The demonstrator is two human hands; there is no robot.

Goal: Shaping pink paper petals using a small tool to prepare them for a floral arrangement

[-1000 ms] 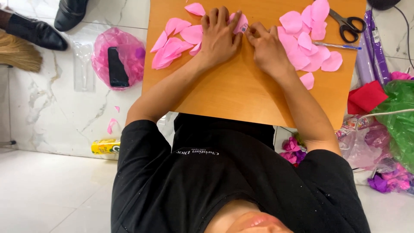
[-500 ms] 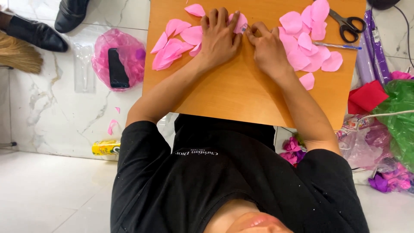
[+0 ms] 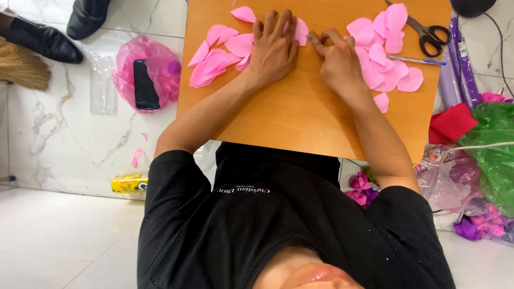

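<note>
My left hand (image 3: 273, 48) lies flat on the orange wooden board (image 3: 300, 118), fingers spread, pressing down a pink paper petal (image 3: 300, 30) that shows beside its fingertips. My right hand (image 3: 338, 63) is just right of it, with fingers pinched around a thin tool with a blue tip (image 3: 310, 37) at that petal's edge. A pile of pink petals (image 3: 214, 59) lies left of my left hand. Another pile of pink petals (image 3: 385, 48) lies right of my right hand.
Black scissors (image 3: 428, 33) and a blue pen (image 3: 415, 60) lie at the board's right end. On the marble floor to the left are a pink bag holding a phone (image 3: 145, 83), a yellow tube (image 3: 128, 184), a broom (image 3: 21, 67) and black shoes (image 3: 45, 40). At the right are red cloth (image 3: 452, 122) and a green bag (image 3: 495, 150).
</note>
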